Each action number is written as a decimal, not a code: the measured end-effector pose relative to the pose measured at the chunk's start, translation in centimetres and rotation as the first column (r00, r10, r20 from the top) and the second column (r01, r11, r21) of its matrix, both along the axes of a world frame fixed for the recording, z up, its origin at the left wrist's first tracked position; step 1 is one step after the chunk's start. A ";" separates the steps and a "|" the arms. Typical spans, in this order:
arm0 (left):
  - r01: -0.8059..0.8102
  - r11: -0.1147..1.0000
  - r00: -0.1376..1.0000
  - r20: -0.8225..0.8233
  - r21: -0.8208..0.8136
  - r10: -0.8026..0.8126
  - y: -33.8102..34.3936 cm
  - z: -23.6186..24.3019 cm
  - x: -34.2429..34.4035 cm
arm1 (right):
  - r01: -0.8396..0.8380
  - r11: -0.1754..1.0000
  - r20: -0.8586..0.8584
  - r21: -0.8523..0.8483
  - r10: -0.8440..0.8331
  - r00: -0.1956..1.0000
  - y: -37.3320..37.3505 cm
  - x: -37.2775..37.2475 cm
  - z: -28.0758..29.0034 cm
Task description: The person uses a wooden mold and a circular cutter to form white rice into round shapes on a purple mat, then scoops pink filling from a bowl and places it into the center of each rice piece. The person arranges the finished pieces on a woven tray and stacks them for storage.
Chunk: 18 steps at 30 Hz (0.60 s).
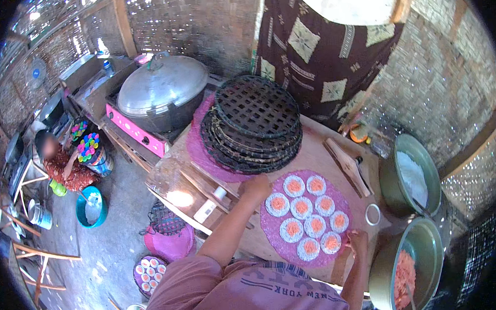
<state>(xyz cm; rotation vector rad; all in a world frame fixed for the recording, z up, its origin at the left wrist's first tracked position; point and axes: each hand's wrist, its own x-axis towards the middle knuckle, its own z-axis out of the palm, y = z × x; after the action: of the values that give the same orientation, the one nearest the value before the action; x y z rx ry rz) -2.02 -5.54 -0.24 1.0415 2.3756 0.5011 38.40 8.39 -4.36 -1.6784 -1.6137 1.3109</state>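
Note:
On the wooden table (320, 145) lies a round pink mesh sheet (278, 240) bearing several white discs (301, 207) topped with shredded orange filling. My left hand (255, 188) has curled fingers beside a stack of dark lattice trays (256, 107), above the sheet’s upper left; what it holds is unclear. At the sheet’s lower right, my right hand (356, 242) pinches its rim. A wooden tool (350, 169) and a metal ring (373, 214) lie to the right, near a green basin of orange mixture (403, 281).
A green basin of white mixture (409, 177) stands at right. A lidded pot (163, 83) sits on a pink stove (134, 133) behind the table. Another person (69, 164) sits at left by a teal bucket (91, 208); a loaded tray (150, 275) lies lower left.

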 end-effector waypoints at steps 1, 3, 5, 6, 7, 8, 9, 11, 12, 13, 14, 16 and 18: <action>0.021 1.000 1.000 -0.007 -0.008 -0.021 0.0 0.1 -0.2 | -0.018 1.000 -0.009 0.006 0.018 1.000 -0.1 -0.1 0.4; 0.066 0.998 0.997 -0.036 0.016 -0.065 0.1 0.0 -0.4 | -0.043 0.999 -0.019 -0.003 0.043 0.999 -0.2 -0.3 1.1; 0.149 0.984 0.977 -0.169 0.093 -0.132 0.3 -0.6 -0.2 | -0.089 0.996 0.000 0.018 0.089 0.996 -0.1 -0.4 1.5; 0.199 0.971 0.956 -0.243 0.134 -0.162 0.4 -1.1 -0.1 | -0.091 0.995 0.055 0.027 0.089 0.994 0.0 -0.5 1.6; 0.151 0.974 0.978 -0.170 0.166 -0.123 0.4 -1.5 0.2 | -0.082 0.996 0.000 0.024 0.082 0.997 0.0 -0.5 1.7; 0.099 0.976 0.992 -0.094 0.196 -0.082 0.5 -1.8 0.4 | -0.055 0.998 -0.012 0.029 0.055 0.998 0.1 -0.6 1.8; 0.039 0.974 0.999 -0.014 0.224 -0.037 0.5 -2.1 0.5 | -0.056 0.998 -0.049 0.027 0.057 0.997 0.1 -0.6 2.0; 0.021 0.979 0.999 0.037 0.205 -0.030 0.5 -2.2 0.7 | -0.067 0.997 0.005 0.039 0.066 0.998 0.3 -0.6 2.4; 0.003 0.973 0.999 0.047 0.231 -0.014 0.6 -2.0 0.7 | -0.085 0.996 0.019 0.040 0.084 0.996 0.4 -0.6 2.7; 0.073 0.950 0.993 0.065 0.304 -0.097 0.7 -1.8 0.7 | -0.099 0.993 -0.003 0.065 0.099 0.995 0.6 -0.6 3.3; 0.134 0.904 0.984 0.057 0.406 -0.171 1.0 -1.3 0.7 | -0.109 0.990 -0.027 0.088 0.112 0.993 0.8 -0.6 4.1; 0.182 0.820 0.963 0.072 0.542 -0.261 1.6 -0.1 0.7 | -0.134 0.977 -0.020 0.164 0.140 0.990 1.1 -0.8 6.1; 0.169 0.775 0.937 0.143 0.609 -0.317 2.4 1.6 1.0 | -0.147 0.959 0.065 0.242 0.135 0.989 2.0 -1.7 9.0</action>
<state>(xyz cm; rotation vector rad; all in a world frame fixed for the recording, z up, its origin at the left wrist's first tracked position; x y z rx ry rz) -1.01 -3.14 1.39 1.4356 1.8547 1.2434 36.69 10.40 4.63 -1.4790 -1.8692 1.0875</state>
